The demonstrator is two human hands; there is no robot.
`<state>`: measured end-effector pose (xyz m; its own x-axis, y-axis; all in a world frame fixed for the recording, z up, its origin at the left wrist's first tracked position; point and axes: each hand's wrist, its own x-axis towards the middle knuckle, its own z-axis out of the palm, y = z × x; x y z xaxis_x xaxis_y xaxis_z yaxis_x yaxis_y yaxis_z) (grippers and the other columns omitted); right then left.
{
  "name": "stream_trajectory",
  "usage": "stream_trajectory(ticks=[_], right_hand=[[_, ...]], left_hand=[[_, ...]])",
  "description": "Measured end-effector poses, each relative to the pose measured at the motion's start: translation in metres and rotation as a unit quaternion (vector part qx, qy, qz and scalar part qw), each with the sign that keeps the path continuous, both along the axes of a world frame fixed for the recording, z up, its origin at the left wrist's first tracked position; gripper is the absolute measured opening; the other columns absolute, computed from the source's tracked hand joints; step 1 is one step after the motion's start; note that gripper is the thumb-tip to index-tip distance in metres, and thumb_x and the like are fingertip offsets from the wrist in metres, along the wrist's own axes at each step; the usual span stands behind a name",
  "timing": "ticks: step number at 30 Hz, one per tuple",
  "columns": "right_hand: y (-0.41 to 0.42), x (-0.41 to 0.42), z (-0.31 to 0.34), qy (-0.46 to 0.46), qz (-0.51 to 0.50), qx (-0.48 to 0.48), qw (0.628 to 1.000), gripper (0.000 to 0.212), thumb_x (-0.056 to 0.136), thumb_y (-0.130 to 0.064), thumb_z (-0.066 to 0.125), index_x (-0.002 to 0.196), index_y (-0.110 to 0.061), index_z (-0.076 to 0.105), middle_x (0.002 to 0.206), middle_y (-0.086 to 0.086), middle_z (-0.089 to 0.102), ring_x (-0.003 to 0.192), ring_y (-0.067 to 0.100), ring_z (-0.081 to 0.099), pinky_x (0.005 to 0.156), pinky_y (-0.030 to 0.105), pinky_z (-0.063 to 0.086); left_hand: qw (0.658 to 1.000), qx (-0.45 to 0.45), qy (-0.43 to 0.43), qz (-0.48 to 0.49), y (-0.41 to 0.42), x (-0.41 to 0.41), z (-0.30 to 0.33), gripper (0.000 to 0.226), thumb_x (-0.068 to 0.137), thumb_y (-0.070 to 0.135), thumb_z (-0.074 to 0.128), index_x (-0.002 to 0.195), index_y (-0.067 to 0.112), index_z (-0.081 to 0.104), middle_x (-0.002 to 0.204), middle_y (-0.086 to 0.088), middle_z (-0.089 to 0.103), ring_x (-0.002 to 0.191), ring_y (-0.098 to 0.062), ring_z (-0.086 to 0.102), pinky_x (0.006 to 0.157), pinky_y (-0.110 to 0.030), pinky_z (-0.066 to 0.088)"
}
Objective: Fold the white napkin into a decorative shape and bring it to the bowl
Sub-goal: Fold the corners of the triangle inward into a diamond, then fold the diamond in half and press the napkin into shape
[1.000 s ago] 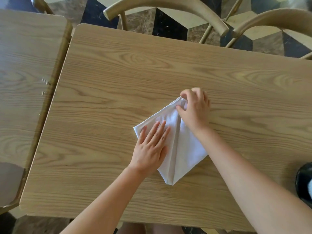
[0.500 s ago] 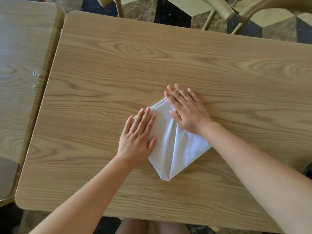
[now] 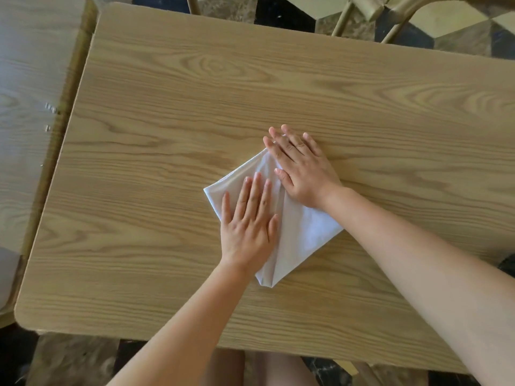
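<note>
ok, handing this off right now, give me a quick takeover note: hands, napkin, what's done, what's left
Left hand: open, flat, palm down on the left flap of the white napkin.
Right hand: open, flat, pressing the napkin's upper right part, fingertips past its far corner onto the table.
Napkin: flat on the table near the middle, folded into a kite shape, both flaps meeting along a centre seam, point towards the person.
Done: kite fold, flaps being pressed down.
Left: remaining decorative folds, then carry it to the bowl. No bowl can be made out in this view; a dark shape sits at the right edge.
</note>
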<state>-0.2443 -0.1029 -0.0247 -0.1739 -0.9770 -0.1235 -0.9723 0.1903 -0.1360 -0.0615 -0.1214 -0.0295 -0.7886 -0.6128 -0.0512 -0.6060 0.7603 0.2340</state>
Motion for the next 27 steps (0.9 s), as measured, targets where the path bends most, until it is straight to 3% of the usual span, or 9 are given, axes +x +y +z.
stream_trajectory(ticks=[5, 11, 14, 17, 19, 21, 24, 27], right_hand=[[0.0, -0.001, -0.001, 0.0, -0.001, -0.007, 1.0, 0.06, 0.091, -0.036, 0.017, 0.148, -0.02, 0.011, 0.157, 0.001, 0.013, 0.144, 0.019, 0.007, 0.114, 0.045, 0.008], [0.0, 0.0, 0.002, -0.009, 0.002, -0.009, 1.0, 0.059, 0.092, -0.039, 0.021, 0.148, -0.021, 0.013, 0.156, 0.003, 0.014, 0.144, 0.02, 0.009, 0.114, 0.053, 0.01], [0.006, 0.002, 0.011, -0.024, -0.053, -0.074, 0.996, 0.062, 0.091, -0.045, 0.031, 0.147, -0.022, 0.015, 0.156, 0.008, 0.017, 0.143, 0.024, 0.011, 0.111, 0.056, 0.009], [0.026, 0.002, 0.02, -0.051, -0.237, -0.174, 0.954, 0.057, 0.09, -0.037, 0.043, 0.141, -0.014, 0.034, 0.143, 0.016, 0.041, 0.133, 0.034, 0.032, 0.105, 0.05, 0.024], [0.042, 0.0, 0.018, -0.065, -0.287, -0.204, 0.934, 0.046, 0.086, -0.03, 0.047, 0.125, -0.007, 0.053, 0.117, 0.018, 0.058, 0.111, 0.039, 0.05, 0.095, 0.045, 0.036], [0.051, -0.001, 0.017, -0.107, -0.302, -0.178, 0.93, 0.032, 0.083, -0.022, 0.056, 0.109, -0.005, 0.063, 0.102, 0.017, 0.06, 0.097, 0.04, 0.054, 0.087, 0.043, 0.042], [0.051, -0.001, 0.023, -0.164, -0.33, -0.098, 0.924, 0.027, 0.083, -0.018, 0.062, 0.108, -0.008, 0.063, 0.104, 0.014, 0.058, 0.098, 0.034, 0.051, 0.085, 0.041, 0.044], [0.046, -0.001, 0.031, -0.199, -0.336, -0.061, 0.919, 0.024, 0.084, -0.02, 0.061, 0.105, -0.008, 0.06, 0.101, 0.011, 0.06, 0.098, 0.03, 0.052, 0.079, 0.036, 0.042]], left_hand=[[0.997, 0.001, 0.005, -0.072, 0.021, 0.035, 0.003, 0.051, 0.097, 0.038, 0.024, 0.144, 0.02, 0.035, 0.152, 0.001, 0.03, 0.141, -0.017, 0.024, 0.113, -0.049, 0.017], [0.99, 0.056, -0.019, -0.128, 0.042, 0.08, 0.008, 0.061, 0.098, 0.046, 0.02, 0.146, 0.009, 0.028, 0.154, -0.005, 0.026, 0.143, -0.017, 0.02, 0.113, -0.047, 0.02], [0.985, 0.071, 0.04, -0.155, 0.027, 0.072, 0.024, 0.058, 0.098, 0.045, 0.023, 0.146, 0.011, 0.026, 0.154, -0.006, 0.024, 0.143, -0.018, 0.019, 0.112, -0.05, 0.019], [0.991, 0.024, 0.107, -0.073, -0.015, 0.03, 0.038, 0.053, 0.093, 0.031, 0.038, 0.14, 0.008, 0.036, 0.149, -0.012, 0.033, 0.14, -0.024, 0.026, 0.113, -0.049, 0.016], [0.997, 0.013, 0.077, -0.025, -0.041, -0.003, 0.047, 0.054, 0.089, 0.028, 0.042, 0.137, 0.004, 0.041, 0.145, -0.017, 0.04, 0.136, -0.029, 0.034, 0.108, -0.05, 0.025], [0.998, 0.048, 0.022, -0.017, -0.054, -0.029, 0.05, 0.055, 0.09, 0.026, 0.046, 0.14, 0.004, 0.037, 0.143, -0.015, 0.042, 0.133, -0.029, 0.036, 0.104, -0.046, 0.032], [0.998, 0.061, -0.032, 0.01, -0.062, -0.046, 0.046, 0.056, 0.092, 0.028, 0.048, 0.142, 0.009, 0.031, 0.139, -0.008, 0.041, 0.13, -0.026, 0.034, 0.098, -0.038, 0.033], [0.997, 0.061, -0.035, 0.041, -0.069, -0.05, 0.048, 0.045, 0.091, 0.024, 0.05, 0.133, 0.013, 0.044, 0.129, -0.009, 0.046, 0.12, -0.027, 0.039, 0.089, -0.037, 0.036]])
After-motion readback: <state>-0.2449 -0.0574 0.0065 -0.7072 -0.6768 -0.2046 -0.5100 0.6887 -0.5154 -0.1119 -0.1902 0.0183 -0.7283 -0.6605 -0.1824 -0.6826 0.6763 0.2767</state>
